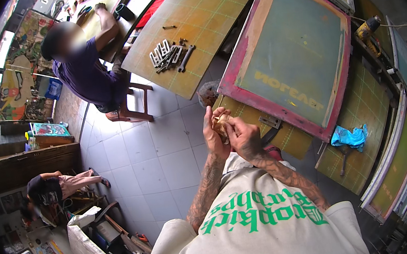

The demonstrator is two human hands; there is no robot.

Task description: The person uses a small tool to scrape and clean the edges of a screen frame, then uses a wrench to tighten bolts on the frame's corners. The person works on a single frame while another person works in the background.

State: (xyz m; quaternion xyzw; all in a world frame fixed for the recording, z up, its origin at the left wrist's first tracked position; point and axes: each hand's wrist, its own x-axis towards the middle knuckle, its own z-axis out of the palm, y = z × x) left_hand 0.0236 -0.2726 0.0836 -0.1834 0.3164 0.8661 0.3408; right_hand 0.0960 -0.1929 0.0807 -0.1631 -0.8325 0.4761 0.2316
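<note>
The left hand (215,136) is cupping a small brownish thing (223,123), the right hand (245,134) is pinching it narrowly, both are holding it above the light shirt (255,217), near the pink-framed screen (296,54).

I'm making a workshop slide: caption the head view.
The left hand and right hand hold a small crumpled tan object near a large rectangular pink-framed screen.

Crinkled brown wad (222,126), cloth or paper hard to tell, matt cloth shirt (273,240), rumpled blue cloth (349,138), screen frame (272,109) in scuffed paint, smooth taut mesh (295,47), matt yellowish board (195,19), metal wrench (186,59), glossy smooth floor tiles (167,141)
</note>
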